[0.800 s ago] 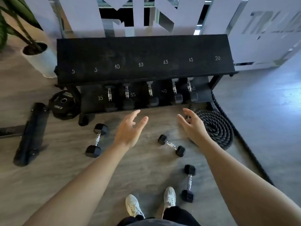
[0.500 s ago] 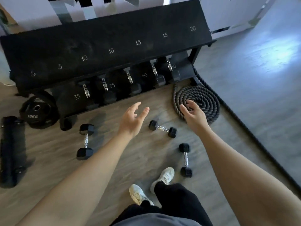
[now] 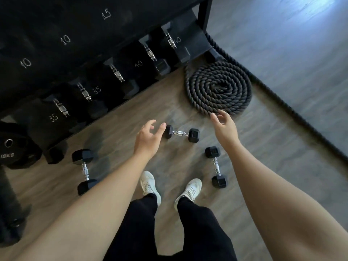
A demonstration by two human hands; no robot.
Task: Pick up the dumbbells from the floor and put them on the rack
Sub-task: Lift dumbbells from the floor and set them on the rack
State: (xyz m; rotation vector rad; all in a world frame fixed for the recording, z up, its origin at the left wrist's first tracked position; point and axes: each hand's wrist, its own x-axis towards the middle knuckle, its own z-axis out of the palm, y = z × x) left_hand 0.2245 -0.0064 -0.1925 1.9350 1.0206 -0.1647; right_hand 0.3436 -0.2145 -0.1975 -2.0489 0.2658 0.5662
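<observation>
Three dumbbells lie on the wood floor [image 3: 120, 132] before the rack [image 3: 56, 25]. The left hand [image 3: 146, 140], fingers spread and holding nothing, hovers just beside the middle dumbbell [image 3: 179, 133]. The right hand [image 3: 225, 129], its grip likewise apart and empty, hangs over the edge of the coiled rope [image 3: 218, 87]. The left dumbbell [image 3: 84, 171] and right dumbbell [image 3: 216, 166] flank the white shoes [image 3: 169, 185].

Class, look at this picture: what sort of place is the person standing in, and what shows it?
Most likely a gym or weights room: a dumbbell rack with chalked numbers, loose dumbbells on the floor, and a coiled battle rope.
</observation>
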